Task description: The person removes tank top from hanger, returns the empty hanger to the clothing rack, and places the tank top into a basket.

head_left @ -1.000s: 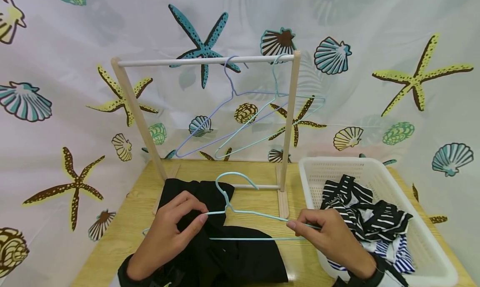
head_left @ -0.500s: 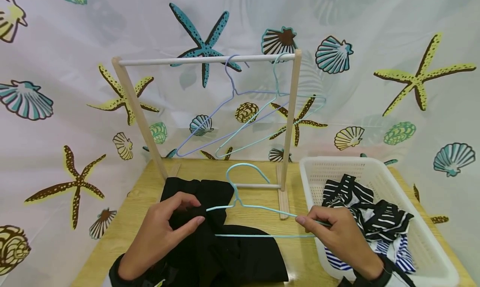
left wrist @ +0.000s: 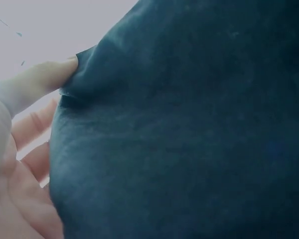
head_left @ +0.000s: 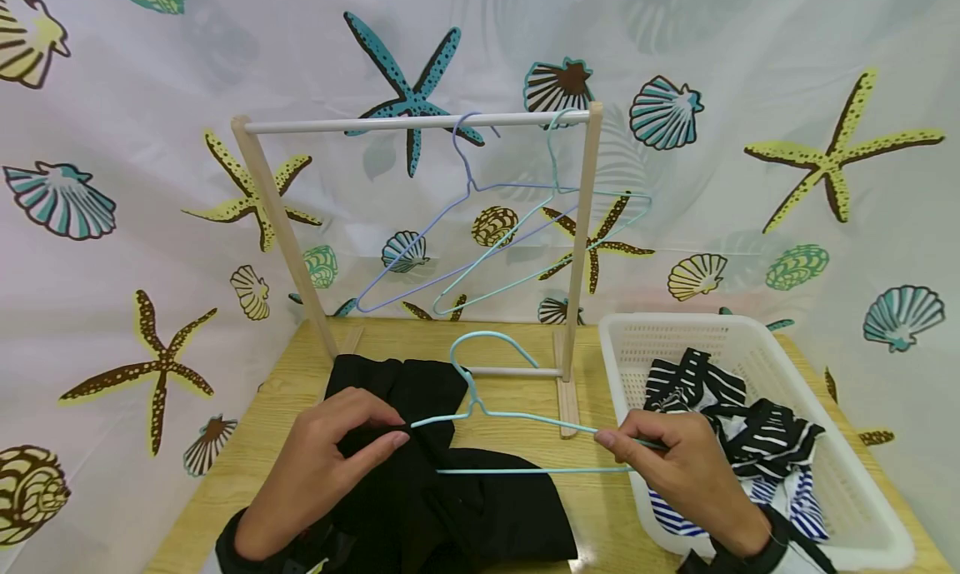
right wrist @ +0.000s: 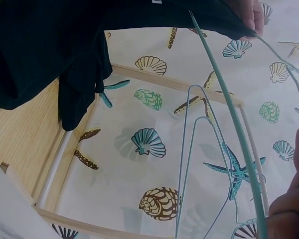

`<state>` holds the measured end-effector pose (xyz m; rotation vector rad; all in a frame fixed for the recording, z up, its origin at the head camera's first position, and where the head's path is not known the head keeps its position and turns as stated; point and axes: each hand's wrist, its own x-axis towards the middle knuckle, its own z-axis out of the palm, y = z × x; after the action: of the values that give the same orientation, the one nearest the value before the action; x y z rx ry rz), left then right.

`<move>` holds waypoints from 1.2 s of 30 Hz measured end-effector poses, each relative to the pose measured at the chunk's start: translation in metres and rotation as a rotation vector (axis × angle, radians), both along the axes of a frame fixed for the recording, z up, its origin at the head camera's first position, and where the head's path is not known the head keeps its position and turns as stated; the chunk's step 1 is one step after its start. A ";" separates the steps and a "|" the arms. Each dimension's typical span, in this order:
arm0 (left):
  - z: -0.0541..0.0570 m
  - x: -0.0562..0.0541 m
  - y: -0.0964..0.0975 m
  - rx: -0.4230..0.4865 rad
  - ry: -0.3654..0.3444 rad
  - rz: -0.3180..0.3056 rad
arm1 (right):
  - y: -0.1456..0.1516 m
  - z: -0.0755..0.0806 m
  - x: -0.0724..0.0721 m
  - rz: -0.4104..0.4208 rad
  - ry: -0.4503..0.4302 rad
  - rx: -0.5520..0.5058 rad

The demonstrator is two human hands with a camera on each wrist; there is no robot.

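Observation:
In the head view, my left hand point(head_left: 326, 457) pinches the edge of a black garment point(head_left: 495, 507) between thumb and fingers. The left wrist view shows its cloth point(left wrist: 179, 129) filling most of the frame, gripped at a corner. A light-blue clothes hanger point(head_left: 525, 414) stands hook up in front of me, its left arm running under the garment at my left fingertips. My right hand point(head_left: 675, 466) pinches the hanger's right arm. The right wrist view has the bottom bar point(right wrist: 229, 109) of the hanger crossing close up, with the dark cloth around its far end.
A wooden rack point(head_left: 592, 224) with a white top rail point(head_left: 337, 126) stands behind. On it hang a purple hanger point(head_left: 412, 245) and another light-blue hanger point(head_left: 487, 253). A white basket point(head_left: 855, 474) at the right holds striped clothes point(head_left: 750, 424). A shell-patterned curtain hangs behind the wooden table point(head_left: 247, 457).
The hanger has shifted slightly right and up, with my right hand moving along with it. My left thumb and fingers parted from the hanger's left arm, then closed again at the garment's edge.

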<state>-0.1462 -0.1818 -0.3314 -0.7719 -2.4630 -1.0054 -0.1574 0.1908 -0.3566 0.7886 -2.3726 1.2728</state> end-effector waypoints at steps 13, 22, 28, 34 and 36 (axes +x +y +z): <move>0.005 0.000 0.003 -0.025 0.046 -0.039 | 0.005 0.002 0.000 -0.003 0.041 -0.011; 0.008 0.003 0.004 -0.017 0.076 -0.065 | 0.007 0.001 0.001 -0.012 0.051 -0.019; 0.008 0.004 0.004 -0.018 0.070 -0.066 | 0.011 0.002 0.002 -0.031 0.052 -0.018; 0.005 0.008 0.004 -0.019 0.058 -0.053 | 0.015 0.000 0.005 -0.021 0.036 -0.033; 0.004 0.009 0.004 -0.019 0.056 -0.053 | 0.016 -0.001 0.006 -0.019 0.030 -0.036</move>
<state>-0.1372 -0.1778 -0.3271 -0.8634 -2.4191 -0.9672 -0.1514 0.2069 -0.3579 0.7680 -2.3216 1.2829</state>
